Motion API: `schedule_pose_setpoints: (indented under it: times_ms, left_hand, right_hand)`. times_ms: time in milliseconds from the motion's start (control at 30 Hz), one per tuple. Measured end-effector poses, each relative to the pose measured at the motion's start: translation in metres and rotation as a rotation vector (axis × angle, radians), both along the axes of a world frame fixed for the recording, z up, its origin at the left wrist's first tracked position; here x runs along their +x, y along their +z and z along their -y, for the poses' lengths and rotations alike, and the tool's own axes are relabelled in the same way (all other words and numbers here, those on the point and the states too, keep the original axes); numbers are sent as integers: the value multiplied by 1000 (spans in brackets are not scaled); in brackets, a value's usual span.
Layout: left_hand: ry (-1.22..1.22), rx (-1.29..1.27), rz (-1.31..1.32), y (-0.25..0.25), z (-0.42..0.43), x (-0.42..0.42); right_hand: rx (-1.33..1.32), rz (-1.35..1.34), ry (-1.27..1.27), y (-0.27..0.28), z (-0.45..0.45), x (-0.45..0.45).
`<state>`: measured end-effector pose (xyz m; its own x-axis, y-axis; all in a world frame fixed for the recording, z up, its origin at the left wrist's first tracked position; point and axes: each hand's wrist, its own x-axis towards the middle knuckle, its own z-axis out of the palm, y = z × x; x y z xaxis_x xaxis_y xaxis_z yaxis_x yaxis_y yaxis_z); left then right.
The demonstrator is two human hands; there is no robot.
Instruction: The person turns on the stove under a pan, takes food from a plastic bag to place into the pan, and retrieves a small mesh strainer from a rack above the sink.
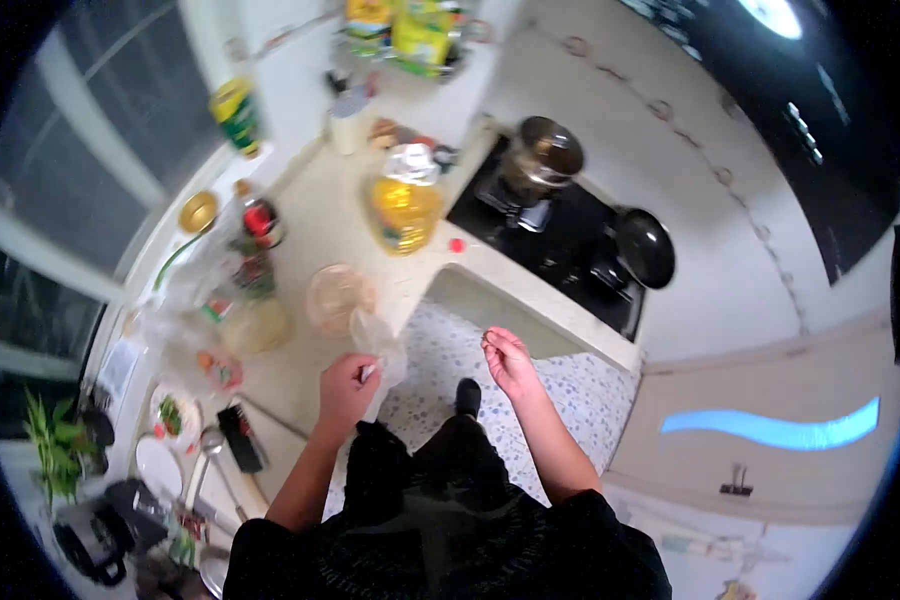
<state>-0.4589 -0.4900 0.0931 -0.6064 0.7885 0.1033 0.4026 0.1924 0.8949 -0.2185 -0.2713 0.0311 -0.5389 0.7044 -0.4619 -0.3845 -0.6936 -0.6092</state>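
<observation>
My left hand [348,388] is closed on a thin, clear plastic bag [378,345] near the counter's edge. Just beyond that bag, a round, pale bowl [340,298] sits on the counter. To the right, over the speckled floor, my right hand [508,358] has its fingertips pinched together. Something small and dark shows at the fingertips, too small to name. The two hands are apart.
A black stove [560,250] holds a steel pot [542,158] and a black pan [645,248]. A large oil bottle [406,205] stands on the counter [310,215]. At left are a cleaver [242,438], plates and several bags.
</observation>
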Motion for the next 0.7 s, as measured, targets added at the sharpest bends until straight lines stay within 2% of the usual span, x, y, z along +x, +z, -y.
schedule_pose_setpoints:
  times_ms: [133,400,533,700]
  left_hand:
    - [-83,-1,14,-5,-47,45]
    - [-178,-71,8,-9,-166,147]
    - [-146,-73,60,-3,-218,193]
    - [-103,9,139,-12,-257,230]
  right_hand:
    - [12,48,-154,7,-69,79]
    - [105,2,-330,39,-273,249]
    - [271,288,-412,31,-376,308]
    - [421,525,-334,17,-460,338]
